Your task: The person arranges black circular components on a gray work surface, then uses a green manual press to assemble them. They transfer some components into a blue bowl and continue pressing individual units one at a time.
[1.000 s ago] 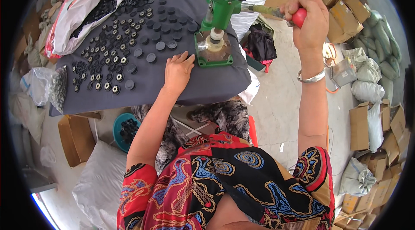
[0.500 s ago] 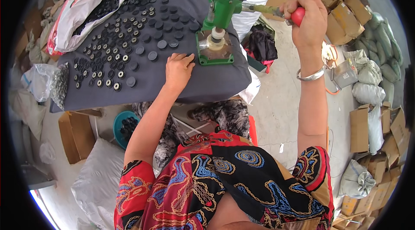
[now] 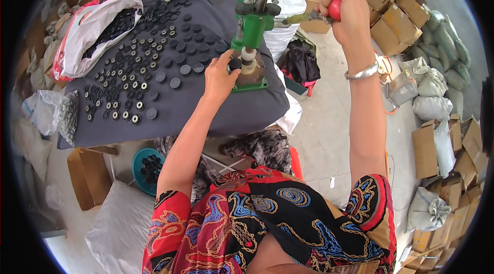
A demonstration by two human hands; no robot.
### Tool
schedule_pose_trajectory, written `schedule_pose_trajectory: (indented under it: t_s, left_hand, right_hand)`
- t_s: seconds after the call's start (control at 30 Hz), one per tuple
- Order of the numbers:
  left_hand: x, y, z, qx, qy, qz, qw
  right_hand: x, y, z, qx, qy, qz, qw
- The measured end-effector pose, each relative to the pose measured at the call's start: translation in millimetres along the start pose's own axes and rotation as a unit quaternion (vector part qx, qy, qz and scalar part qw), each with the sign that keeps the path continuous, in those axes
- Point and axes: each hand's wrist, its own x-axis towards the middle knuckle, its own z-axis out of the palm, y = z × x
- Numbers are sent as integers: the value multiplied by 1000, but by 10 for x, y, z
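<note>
My left hand (image 3: 221,78) has a black round cap (image 3: 235,63) pinched between thumb and fingers, beside the white ram of the green hand press (image 3: 251,28). Beneath that ram, the press's green base (image 3: 250,86) sits at the table's right end. My right hand (image 3: 351,15) is raised and wraps round the red ball knob (image 3: 334,9) of the press lever (image 3: 297,18), its index finger stretched out. Left of the press, several plain black caps (image 3: 175,83) lie loose on the dark cloth. Farther left are black pieces with pale metal rings (image 3: 136,119), spread in rough rows.
A white sack (image 3: 77,61) of black parts lies open at the table's left, above a clear bag (image 3: 68,118) of small pieces. A teal basin (image 3: 136,170) of black parts stands below the table. Cardboard boxes (image 3: 390,26) and stuffed bags (image 3: 427,211) line the right side.
My left hand has gone from resting on the cloth to the press, and a black cap now shows in its fingers. The right hand stays on the knob. The whole view has shifted slightly.
</note>
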Motion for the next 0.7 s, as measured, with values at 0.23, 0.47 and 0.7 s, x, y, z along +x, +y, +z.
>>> schedule_pose_trajectory:
  t_s: [0.23,0.47,0.7]
  left_hand:
    - [96,30,140,19,-16,-1,1000]
    - [210,10,338,-22,-23,11,999]
    - [194,-69,436,-67,-15,-35,997]
  right_hand:
    - [303,-69,24,-12,35,36,999]
    - [263,-27,-3,-2,24,25,999]
    - [-202,43,-14,-7,3,-7,1000]
